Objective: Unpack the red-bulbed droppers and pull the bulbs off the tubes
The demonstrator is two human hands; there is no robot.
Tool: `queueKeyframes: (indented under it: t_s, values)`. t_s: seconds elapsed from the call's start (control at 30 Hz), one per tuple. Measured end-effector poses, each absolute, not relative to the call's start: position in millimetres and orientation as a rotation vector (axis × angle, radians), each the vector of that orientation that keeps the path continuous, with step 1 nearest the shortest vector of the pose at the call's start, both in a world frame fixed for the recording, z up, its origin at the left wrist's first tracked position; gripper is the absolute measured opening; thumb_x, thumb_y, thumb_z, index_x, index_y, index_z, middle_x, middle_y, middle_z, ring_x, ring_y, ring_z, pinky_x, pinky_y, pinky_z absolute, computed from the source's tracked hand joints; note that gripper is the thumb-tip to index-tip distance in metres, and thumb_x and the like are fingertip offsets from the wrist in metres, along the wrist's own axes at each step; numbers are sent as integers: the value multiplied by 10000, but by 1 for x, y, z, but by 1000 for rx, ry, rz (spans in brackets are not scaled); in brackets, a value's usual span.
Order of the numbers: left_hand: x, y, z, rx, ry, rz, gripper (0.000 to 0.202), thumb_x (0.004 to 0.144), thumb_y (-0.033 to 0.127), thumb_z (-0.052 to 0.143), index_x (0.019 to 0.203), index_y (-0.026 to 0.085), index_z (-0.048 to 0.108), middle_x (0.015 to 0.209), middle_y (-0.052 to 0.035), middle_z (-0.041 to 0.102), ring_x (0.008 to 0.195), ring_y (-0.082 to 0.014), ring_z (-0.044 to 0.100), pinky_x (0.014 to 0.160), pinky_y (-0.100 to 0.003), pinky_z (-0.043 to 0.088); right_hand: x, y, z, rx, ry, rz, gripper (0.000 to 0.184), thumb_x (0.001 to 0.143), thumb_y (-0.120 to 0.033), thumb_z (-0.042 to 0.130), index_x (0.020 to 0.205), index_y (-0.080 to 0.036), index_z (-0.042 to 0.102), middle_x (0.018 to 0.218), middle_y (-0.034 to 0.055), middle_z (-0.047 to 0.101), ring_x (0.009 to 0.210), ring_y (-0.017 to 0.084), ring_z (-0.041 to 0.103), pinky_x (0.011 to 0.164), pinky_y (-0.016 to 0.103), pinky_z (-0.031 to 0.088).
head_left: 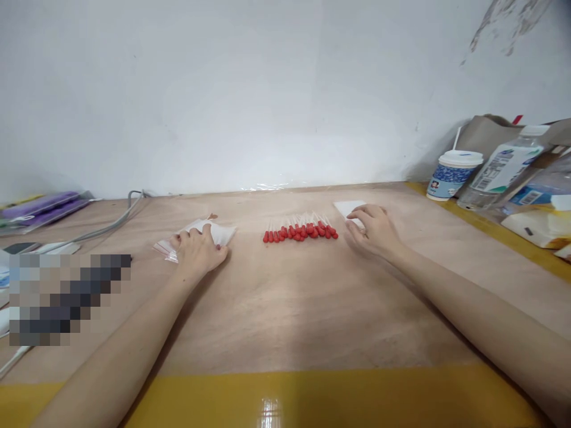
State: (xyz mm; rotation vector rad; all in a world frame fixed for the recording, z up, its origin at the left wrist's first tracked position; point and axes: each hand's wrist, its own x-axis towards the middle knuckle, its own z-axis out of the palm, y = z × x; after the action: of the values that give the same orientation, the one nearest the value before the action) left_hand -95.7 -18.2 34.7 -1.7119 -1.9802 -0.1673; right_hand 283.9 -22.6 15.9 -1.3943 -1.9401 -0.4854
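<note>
Head view | plywood table (285, 309) | white wall (267, 89) | left hand (196, 252), right hand (375, 229) spread flat on bags (222, 233)

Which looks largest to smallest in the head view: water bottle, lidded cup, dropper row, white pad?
1. water bottle
2. lidded cup and dropper row: similar area, not ranked
3. white pad, partly under the right hand, so its full size is hidden

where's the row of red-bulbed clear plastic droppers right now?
Head view, centre of the wooden table: the dropper row lies between the left hand, on small clear plastic bags, and the right hand, on a white stack.
</note>
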Motion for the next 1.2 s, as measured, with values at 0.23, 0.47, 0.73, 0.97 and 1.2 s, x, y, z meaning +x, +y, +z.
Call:
queueKeyframes:
  t_s: [0.23, 0.47, 0.73, 0.97, 1.2]
  values:
    - [-92, -25, 43, -1735, -1878, -300, 543, 739, 298, 414, 1252, 125, 383, 1003, -165, 570, 898, -318, 537, 767, -388, 337, 242, -49, 3, -1059, -2079, -376, 152, 813, -266, 485, 889, -204, 601, 1037, 96, 557, 976, 234, 499, 851, 412, 342]
    - [-96, -22, 51, -1885, -1859, -458, 539, 734, 174, 397, 1271, 137, 380, 972, -128, 569, 907, -279, 540, 737, -344, 402, 242, -54, -9, -1026, -2092, -216, 137, 810, -249, 486, 893, -222, 592, 1048, 89, 551, 971, 232, 517, 843, 422, 399]
    - [-58, -46, 47, -2477, -1472, -1065, 459, 676, 143, 456, 1130, 172, 518, 784, -5, 533, 625, -111, 500, 633, -237, 436, 238, -63, -6, -919, -2046, -64, 151, 804, -240, 492, 937, -222, 563, 1027, 92, 536, 967, 205, 534, 813, 371, 464]
    - [-36, -73, 55, -2784, -1534, -1616, 449, 661, 122, 497, 1100, 197, 548, 694, 30, 407, 524, -53, 373, 494, -179, 348, 233, -67, -5, -877, -2080, 30, 130, 809, -262, 494, 911, -219, 562, 969, 82, 549, 915, 190, 550, 762, 349, 479]
    - [-2, -71, 27, -3329, -1505, -1704, 303, 666, 176, 555, 966, 168, 601, 637, 43, 405, 473, -33, 331, 436, -161, 301, 225, -82, 6, -706, -2247, 207, 334, 789, -360, 558, 1076, -197, 509, 1042, 98, 545, 957, 193, 531, 838, 356, 444]
